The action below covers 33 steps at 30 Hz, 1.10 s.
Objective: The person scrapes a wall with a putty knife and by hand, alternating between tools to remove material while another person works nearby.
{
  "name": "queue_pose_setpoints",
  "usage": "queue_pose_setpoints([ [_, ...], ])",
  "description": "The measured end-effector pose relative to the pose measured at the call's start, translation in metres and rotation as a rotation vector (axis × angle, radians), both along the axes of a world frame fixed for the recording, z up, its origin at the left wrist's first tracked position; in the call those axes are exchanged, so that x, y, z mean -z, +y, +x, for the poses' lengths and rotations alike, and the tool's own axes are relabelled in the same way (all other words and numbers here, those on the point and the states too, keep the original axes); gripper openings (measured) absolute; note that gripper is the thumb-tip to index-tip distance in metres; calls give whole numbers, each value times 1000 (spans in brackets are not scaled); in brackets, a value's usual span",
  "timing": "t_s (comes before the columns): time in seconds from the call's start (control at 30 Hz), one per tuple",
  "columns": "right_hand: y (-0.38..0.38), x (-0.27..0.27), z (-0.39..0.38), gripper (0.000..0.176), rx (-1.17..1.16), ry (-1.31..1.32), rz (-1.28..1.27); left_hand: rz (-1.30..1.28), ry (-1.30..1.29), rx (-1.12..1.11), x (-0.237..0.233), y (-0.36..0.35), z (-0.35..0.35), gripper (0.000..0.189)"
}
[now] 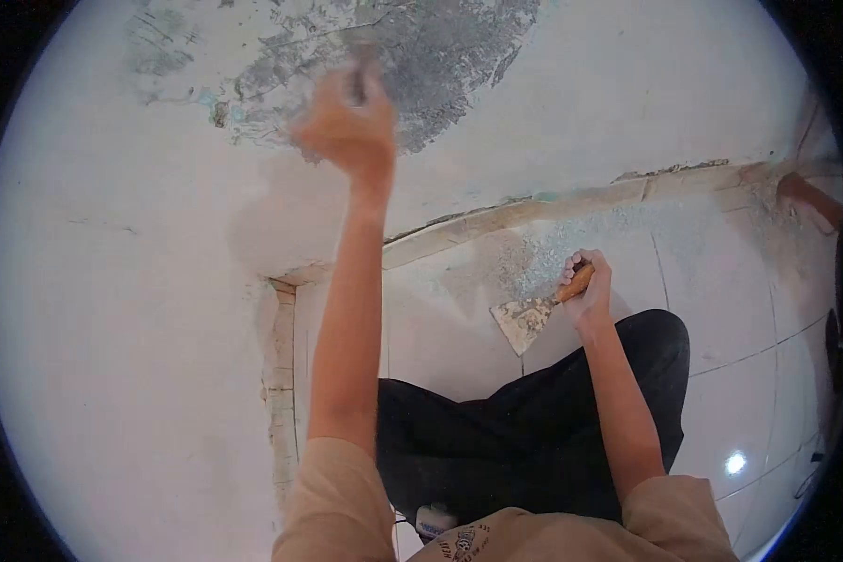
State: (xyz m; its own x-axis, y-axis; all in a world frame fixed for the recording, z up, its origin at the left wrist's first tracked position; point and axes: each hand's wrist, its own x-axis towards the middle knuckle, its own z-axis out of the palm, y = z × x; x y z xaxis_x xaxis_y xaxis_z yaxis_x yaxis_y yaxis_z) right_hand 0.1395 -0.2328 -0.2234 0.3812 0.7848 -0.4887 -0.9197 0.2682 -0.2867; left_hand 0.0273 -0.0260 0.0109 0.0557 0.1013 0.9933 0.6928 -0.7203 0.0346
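Note:
My left hand is raised against the white wall, blurred by motion, and is closed on a thin tool whose tip meets a grey scraped patch of bare plaster. My right hand hangs lower, over the floor, gripping the orange handle of a wide putty knife. The knife's metal blade is smeared with pale filler and points down-left. My legs in black trousers are bent below both arms.
A chipped skirting strip runs along the foot of the wall, with dust and plaster crumbs scattered on the white floor tiles beside it. A wall corner with rough edging drops at centre left.

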Motion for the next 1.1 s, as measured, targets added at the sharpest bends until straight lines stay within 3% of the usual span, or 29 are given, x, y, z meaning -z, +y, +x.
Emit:
queue_pose_setpoints([
  [0.03,1,1,0,16,2,-17,-16,-8,146,35,3,-8,3,18],
  [0.17,0,-7,1,17,-39,11,-22,-38,63,-29,2,0,-1,11],
  [0.33,0,-5,4,16,-25,-17,-24,-18,75,54,-5,-1,-4,9],
  [0.37,0,-4,2,16,-28,1,-30,-82,-118,243,-10,0,-6,10],
  [0.4,-1,-4,-1,16,-28,15,-27,-81,-104,243,-10,-3,-5,10],
  [0.47,1,-4,1,17,-33,21,-26,18,139,-71,-3,-11,1,13],
  [0.5,2,-5,1,17,-42,20,-24,179,270,-102,4,-16,7,13],
  [0.53,2,-5,0,17,-41,-2,-27,179,270,-109,3,-13,4,13],
  [0.63,0,-6,1,18,-26,9,-10,-218,-98,61,-4,-4,-4,9],
  [0.77,1,0,2,19,-15,-2,-5,51,179,-32,15,-14,13,10],
  [0.87,0,-5,0,19,8,14,-20,-150,-37,-57,3,-9,3,11],
  [0.9,0,-4,-1,19,10,19,-22,-152,-32,-55,7,-11,5,11],
  [0.97,0,-4,1,19,2,-7,-39,28,223,-110,15,-16,9,14],
  [1.1,-2,-8,-1,19,-21,53,-28,-20,57,-157,1,-5,-4,12],
])
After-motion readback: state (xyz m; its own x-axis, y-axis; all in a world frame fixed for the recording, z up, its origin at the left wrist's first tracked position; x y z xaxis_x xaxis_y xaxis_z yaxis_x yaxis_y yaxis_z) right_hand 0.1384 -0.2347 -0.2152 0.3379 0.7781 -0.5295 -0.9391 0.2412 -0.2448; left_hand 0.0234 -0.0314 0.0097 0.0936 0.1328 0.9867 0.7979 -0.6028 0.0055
